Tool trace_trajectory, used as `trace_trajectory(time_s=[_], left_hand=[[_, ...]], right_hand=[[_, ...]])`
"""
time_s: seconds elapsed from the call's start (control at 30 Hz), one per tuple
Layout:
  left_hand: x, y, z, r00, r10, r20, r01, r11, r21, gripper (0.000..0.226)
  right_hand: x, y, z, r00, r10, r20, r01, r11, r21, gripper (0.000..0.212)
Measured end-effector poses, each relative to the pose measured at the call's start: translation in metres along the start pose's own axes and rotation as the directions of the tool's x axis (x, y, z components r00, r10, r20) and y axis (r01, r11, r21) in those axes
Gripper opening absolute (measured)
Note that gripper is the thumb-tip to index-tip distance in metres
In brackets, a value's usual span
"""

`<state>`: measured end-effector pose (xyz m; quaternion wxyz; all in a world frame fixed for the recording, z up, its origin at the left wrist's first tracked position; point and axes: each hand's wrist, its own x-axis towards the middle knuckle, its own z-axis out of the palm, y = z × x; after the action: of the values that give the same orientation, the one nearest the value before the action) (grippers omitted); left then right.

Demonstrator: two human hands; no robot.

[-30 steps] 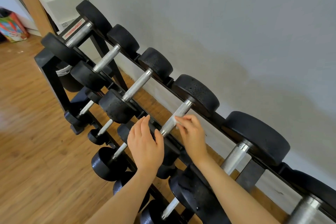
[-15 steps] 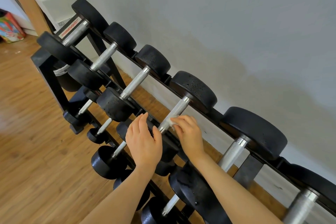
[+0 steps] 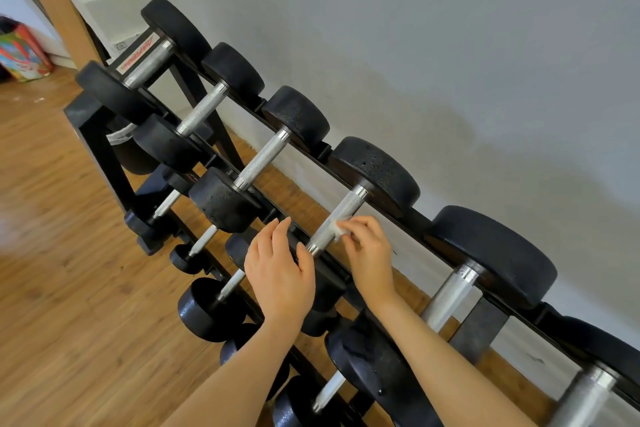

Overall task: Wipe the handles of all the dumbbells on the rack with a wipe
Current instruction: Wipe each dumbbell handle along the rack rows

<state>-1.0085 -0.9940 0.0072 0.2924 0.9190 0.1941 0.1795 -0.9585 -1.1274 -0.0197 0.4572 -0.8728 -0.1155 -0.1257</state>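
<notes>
Right hand [image 3: 369, 253] pinches wipe [image 3: 337, 226] against dumbbell handle [image 3: 337, 218]; handle's long axis runs from near the hands up-right toward the wall. Left hand [image 3: 278, 270], fingers relaxed, rests on the near weight of that dumbbell on the rack [image 3: 485, 333].

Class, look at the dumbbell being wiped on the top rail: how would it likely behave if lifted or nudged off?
The dumbbell is probably heavy: thick solid-looking heads. Its round heads suggest it could roll off the rack. The knurled handle likely resists slipping.
</notes>
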Motion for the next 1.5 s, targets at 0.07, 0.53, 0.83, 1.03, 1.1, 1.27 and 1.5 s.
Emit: trace_trajectory(time_s=[0.07,0.53,0.83,1.03,1.1,1.27,1.5], left_hand=[[0.0,0.0,-0.001,1.0,0.005,0.0,-0.005,1.0,-0.004,0.049],[0.0,0.002,-0.003,0.999,-0.01,0.032,0.009,1.0,0.01,0.052],[0.0,0.001,-0.002,0.999,-0.032,0.037,0.033,0.999,-0.002,0.041],[0.001,0.0,-0.006,0.995,-0.048,0.092,0.051,0.998,-0.035,0.042],[0.0,-0.002,-0.01,0.989,-0.069,0.132,0.079,0.994,-0.069,0.048],[-0.007,-0.009,-0.016,0.986,-0.032,0.166,0.045,0.996,-0.077,0.063],[-0.008,-0.014,-0.016,0.986,0.002,0.167,0.01,0.998,-0.07,0.068]], right_hand=[[-0.002,-0.002,0.001,1.0,-0.009,0.019,0.01,1.0,-0.022,0.026],[-0.001,-0.009,-0.002,0.995,0.019,0.096,-0.015,0.999,-0.046,0.025],[-0.007,-0.013,0.0,0.954,-0.077,0.289,0.106,0.991,-0.084,0.025],[-0.007,-0.013,0.002,0.932,-0.118,0.344,0.16,0.982,-0.098,0.024],[-0.007,-0.014,0.002,0.916,-0.134,0.378,0.188,0.976,-0.108,0.025],[-0.003,-0.014,-0.002,0.92,-0.158,0.359,0.228,0.96,-0.162,0.025],[0.022,-0.029,0.003,0.895,-0.174,0.41,0.286,0.93,-0.229,0.02]])
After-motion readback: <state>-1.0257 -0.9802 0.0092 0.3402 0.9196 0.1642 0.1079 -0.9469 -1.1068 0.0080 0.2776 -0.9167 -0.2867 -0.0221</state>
